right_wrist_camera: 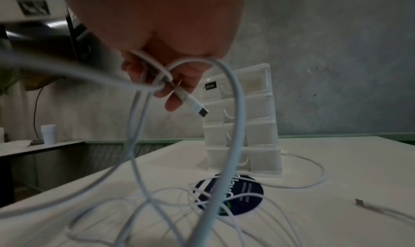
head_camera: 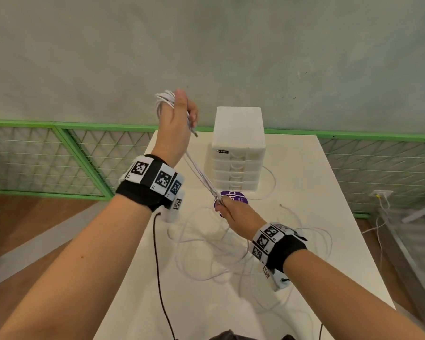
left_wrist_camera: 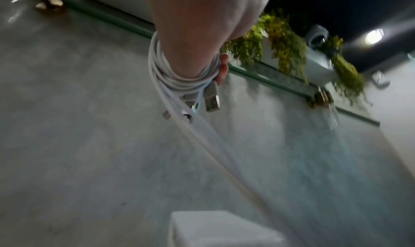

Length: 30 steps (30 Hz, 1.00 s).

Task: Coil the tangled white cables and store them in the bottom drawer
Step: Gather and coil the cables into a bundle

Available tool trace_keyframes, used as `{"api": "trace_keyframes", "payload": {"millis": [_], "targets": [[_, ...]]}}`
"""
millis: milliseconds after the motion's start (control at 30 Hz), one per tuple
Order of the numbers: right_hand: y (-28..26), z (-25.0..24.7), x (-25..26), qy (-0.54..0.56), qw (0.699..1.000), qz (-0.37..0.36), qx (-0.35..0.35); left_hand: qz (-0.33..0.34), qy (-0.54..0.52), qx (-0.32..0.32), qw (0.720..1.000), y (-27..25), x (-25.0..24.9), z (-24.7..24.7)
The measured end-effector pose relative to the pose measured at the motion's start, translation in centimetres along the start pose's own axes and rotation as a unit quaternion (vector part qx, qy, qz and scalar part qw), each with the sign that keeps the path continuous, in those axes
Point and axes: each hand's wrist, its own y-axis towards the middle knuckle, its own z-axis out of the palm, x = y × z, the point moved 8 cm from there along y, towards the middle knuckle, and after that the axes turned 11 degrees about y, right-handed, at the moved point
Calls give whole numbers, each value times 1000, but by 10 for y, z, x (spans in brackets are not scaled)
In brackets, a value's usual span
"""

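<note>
— So where do the white cables lie from the fingers?

— Stretched taut between both hands. The left hand is raised at about twelve o'clock from the right hand, and the strands run on a long slant from eleven down to five. Up top, the left wrist view shows several turns of coil wound round the left hand, plugs dangling below it.

— And the fingers?

— Left ones are curled, holding the coil. The right ones pinch the strands narrowly; the right wrist view shows one plug end sticking out past the fingertips.

— What's left to wind?

— Plenty, I'd judge. Loose loops lie on the table at six o'clock from the right hand, so that hand is the nearer one to feed slack upward along the slant.

— The drawers?

— A white drawer unit stands at one o'clock from the right hand, beyond a purple round sticker. All its drawers look closed, including the bottom drawer; through the cloudy fronts I can't tell what's inside. One cable curves round its base.
</note>
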Motion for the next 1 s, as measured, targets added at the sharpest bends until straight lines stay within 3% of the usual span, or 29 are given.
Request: {"api": "trace_keyframes", "payload": {"millis": [67, 133, 233, 333, 433, 567, 633, 733, 833, 900, 1000], "targets": [[-3, -9, 10, 10, 1000, -26, -16, 46, 127, 30, 990, 3, 5, -2], [-5, -20, 19, 16, 998, -42, -38, 68, 284, 119, 949, -1, 20, 7], [-10, -35, 26, 46, 993, -73, -84, 19, 445, 250, 860, -16, 56, 16], [-14, -46, 26, 64, 985, -98, -123, -60, 469, 328, 818, -33, 86, 19], [-11, -53, 23, 36, 984, -108, -139, -103, 435, 348, 824, -41, 95, 20], [5, -42, 1, -27, 998, -11, -61, -41, 437, 313, 842, -38, 80, 26], [9, -39, -7, -26, 998, 24, -43, -34, 408, 272, 871, -35, 77, 26], [13, -28, -22, -58, 994, 91, 6, -38, 268, 186, 945, -26, 64, 21], [14, -35, -27, -17, 994, 107, -26, -92, 96, 140, 981, -25, 53, 20], [15, -51, -13, 30, 992, 76, -96, -166, -2, 178, 970, -34, 50, 32], [19, -70, 13, 86, 980, 24, -178, -246, -50, 289, 924, -57, 47, 58]]}}
